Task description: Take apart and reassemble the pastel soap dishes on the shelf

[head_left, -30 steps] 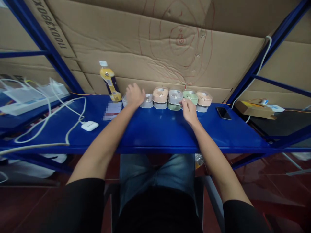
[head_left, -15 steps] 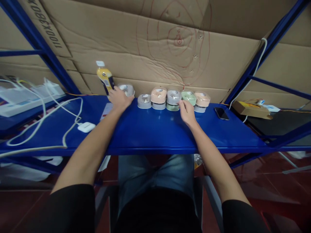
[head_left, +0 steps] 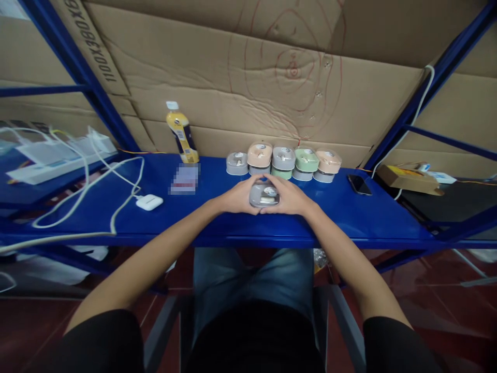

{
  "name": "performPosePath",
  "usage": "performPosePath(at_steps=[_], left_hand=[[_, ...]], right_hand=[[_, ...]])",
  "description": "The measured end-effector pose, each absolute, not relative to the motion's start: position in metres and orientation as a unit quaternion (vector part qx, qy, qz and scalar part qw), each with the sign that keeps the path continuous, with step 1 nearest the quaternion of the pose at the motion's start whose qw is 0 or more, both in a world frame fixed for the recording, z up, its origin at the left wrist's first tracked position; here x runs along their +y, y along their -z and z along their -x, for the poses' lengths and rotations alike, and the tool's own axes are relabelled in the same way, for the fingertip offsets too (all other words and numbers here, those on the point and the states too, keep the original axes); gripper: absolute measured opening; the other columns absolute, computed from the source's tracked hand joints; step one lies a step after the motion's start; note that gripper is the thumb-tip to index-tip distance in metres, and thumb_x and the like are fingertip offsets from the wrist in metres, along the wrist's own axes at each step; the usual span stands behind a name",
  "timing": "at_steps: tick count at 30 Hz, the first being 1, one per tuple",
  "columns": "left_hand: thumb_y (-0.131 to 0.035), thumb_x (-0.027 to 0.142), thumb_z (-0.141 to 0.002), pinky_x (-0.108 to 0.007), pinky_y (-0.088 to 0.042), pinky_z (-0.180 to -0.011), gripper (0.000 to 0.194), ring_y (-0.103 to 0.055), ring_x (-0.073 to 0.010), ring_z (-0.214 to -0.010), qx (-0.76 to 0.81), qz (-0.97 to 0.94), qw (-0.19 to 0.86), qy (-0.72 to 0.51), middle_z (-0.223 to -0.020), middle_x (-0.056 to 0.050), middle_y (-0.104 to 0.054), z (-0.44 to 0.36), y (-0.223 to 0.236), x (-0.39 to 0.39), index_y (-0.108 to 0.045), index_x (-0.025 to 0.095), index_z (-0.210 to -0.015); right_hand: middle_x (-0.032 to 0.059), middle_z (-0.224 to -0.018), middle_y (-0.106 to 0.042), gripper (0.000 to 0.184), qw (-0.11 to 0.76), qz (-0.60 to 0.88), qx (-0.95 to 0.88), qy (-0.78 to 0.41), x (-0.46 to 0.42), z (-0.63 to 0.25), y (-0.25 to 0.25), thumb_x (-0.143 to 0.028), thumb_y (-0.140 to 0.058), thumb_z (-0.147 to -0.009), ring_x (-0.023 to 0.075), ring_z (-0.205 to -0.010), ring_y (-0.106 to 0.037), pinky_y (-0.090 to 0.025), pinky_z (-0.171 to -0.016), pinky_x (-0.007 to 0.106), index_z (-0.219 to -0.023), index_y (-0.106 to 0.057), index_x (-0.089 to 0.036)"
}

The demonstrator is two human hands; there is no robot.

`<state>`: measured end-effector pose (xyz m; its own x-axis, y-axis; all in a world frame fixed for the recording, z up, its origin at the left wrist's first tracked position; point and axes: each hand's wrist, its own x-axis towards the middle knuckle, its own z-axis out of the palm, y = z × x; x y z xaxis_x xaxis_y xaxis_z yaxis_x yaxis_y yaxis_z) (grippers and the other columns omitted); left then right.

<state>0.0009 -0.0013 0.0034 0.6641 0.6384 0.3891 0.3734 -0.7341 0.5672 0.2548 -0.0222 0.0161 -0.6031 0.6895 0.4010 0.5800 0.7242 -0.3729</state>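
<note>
Both hands meet over the middle of the blue shelf (head_left: pixel 349 217), gripping a small grey case with a clear lid (head_left: pixel 264 195). My left hand (head_left: pixel 236 197) wraps its left side and my right hand (head_left: pixel 289 197) wraps its right side, fingers curled. Behind them a row of several similar small cases (head_left: pixel 283 161) in grey, peach and green stands against the cardboard wall, some stacked two high.
A yellow drink bottle (head_left: pixel 181 133) stands at the back left beside a small card (head_left: pixel 184 179). White earbud case (head_left: pixel 149 202) and white cables (head_left: pixel 77 191) lie at the left. A black phone (head_left: pixel 359 184) lies at the right, a cardboard box (head_left: pixel 409 177) beyond it.
My left hand carried a grey case from the back left near the bottle to the shelf's middle. My right hand left the row and joined it on the case.
</note>
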Motion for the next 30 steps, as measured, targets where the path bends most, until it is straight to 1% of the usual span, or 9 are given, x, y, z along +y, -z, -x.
performPosePath(at_steps=[3,7,9,12,15,18,21,26,30], left_hand=[[-0.090,0.045,-0.067,-0.060,-0.052,-0.123,0.115,-0.067,-0.0444,-0.144,0.287,-0.876,0.247,-0.299,-0.155,-0.019,-0.068,-0.001,0.004,0.003,-0.039,0.023,-0.168],[-0.089,0.051,-0.074,-0.060,-0.049,-0.126,0.117,-0.065,-0.0434,-0.144,0.304,-0.874,0.225,-0.304,-0.154,-0.020,-0.066,0.005,0.006,0.000,-0.035,0.020,-0.173],[-0.083,0.053,-0.083,-0.061,-0.046,-0.130,0.100,-0.061,-0.0421,-0.148,0.304,-0.885,0.204,-0.288,-0.156,-0.018,-0.063,0.008,0.005,-0.002,-0.045,0.023,-0.171],[-0.075,0.049,-0.092,-0.060,-0.043,-0.133,0.064,-0.057,-0.0396,-0.151,0.292,-0.904,0.171,-0.259,-0.155,-0.015,-0.060,0.009,0.006,-0.006,-0.071,0.028,-0.152],[-0.072,0.047,-0.095,-0.061,-0.043,-0.134,0.051,-0.054,-0.0402,-0.152,0.281,-0.911,0.155,-0.257,-0.153,-0.016,-0.058,0.007,0.008,-0.008,-0.081,0.026,-0.140],[-0.069,0.048,-0.097,-0.064,-0.042,-0.133,0.048,-0.054,-0.0420,-0.151,0.293,-0.905,0.144,-0.273,-0.154,-0.017,-0.056,0.007,0.010,-0.005,-0.084,0.023,-0.134],[-0.066,0.051,-0.098,-0.064,-0.044,-0.132,0.046,-0.057,-0.0422,-0.148,0.342,-0.883,0.122,-0.298,-0.153,-0.017,-0.057,0.016,0.011,0.004,-0.084,0.020,-0.128],[-0.063,0.055,-0.098,-0.063,-0.044,-0.131,0.046,-0.061,-0.0415,-0.141,0.432,-0.841,0.086,-0.316,-0.143,-0.018,-0.059,0.043,0.013,0.025,-0.083,0.017,-0.113],[-0.071,0.060,-0.091,-0.063,-0.047,-0.128,0.044,-0.063,-0.0412,-0.137,0.454,-0.835,0.097,-0.295,-0.137,-0.016,-0.060,0.055,0.018,0.032,-0.080,0.020,-0.106]], right_hand=[[0.0173,-0.151,-0.072,0.110,0.274,0.369,-0.880,-0.121,-0.018,-0.257,-0.011,-0.072,-0.094,-0.075,0.0435,-0.137,-0.070,-0.057,-0.115,0.061,-0.167,-0.051,-0.029],[0.0187,-0.151,-0.071,0.096,0.330,0.388,-0.850,-0.136,-0.008,-0.272,-0.008,-0.075,-0.088,-0.081,0.0421,-0.135,-0.070,-0.056,-0.116,0.061,-0.158,-0.059,-0.025],[0.0197,-0.150,-0.071,0.091,0.348,0.412,-0.829,-0.148,-0.002,-0.288,-0.007,-0.073,-0.085,-0.084,0.0416,-0.133,-0.070,-0.056,-0.116,0.062,-0.156,-0.061,-0.022],[0.0186,-0.147,-0.072,0.083,0.363,0.447,-0.799,-0.171,0.006,-0.313,-0.005,-0.069,-0.080,-0.088,0.0403,-0.128,-0.072,-0.058,-0.112,0.062,-0.153,-0.062,-0.022],[0.0157,-0.142,-0.076,0.079,0.374,0.476,-0.776,-0.178,0.010,-0.331,-0.003,-0.070,-0.079,-0.088,0.0386,-0.121,-0.074,-0.060,-0.106,0.061,-0.152,-0.063,-0.024],[0.0153,-0.135,-0.078,0.080,0.380,0.488,-0.766,-0.173,0.010,-0.337,-0.003,-0.072,-0.079,-0.087,0.0379,-0.116,-0.075,-0.062,-0.103,0.059,-0.151,-0.064,-0.025],[0.0169,-0.140,-0.076,0.089,0.368,0.497,-0.767,-0.169,0.010,-0.336,-0.004,-0.073,-0.084,-0.082,0.0391,-0.119,-0.075,-0.062,-0.105,0.059,-0.152,-0.065,-0.024],[0.0185,-0.146,-0.074,0.103,0.312,0.540,-0.766,-0.155,0.013,-0.342,-0.004,-0.073,-0.095,-0.067,0.0443,-0.126,-0.073,-0.059,-0.111,0.065,-0.152,-0.068,-0.022],[0.0190,-0.149,-0.074,0.101,0.267,0.549,-0.778,-0.150,0.018,-0.349,-0.001,-0.069,-0.100,-0.063,0.0497,-0.136,-0.069,-0.056,-0.116,0.071,-0.149,-0.072,-0.023]])
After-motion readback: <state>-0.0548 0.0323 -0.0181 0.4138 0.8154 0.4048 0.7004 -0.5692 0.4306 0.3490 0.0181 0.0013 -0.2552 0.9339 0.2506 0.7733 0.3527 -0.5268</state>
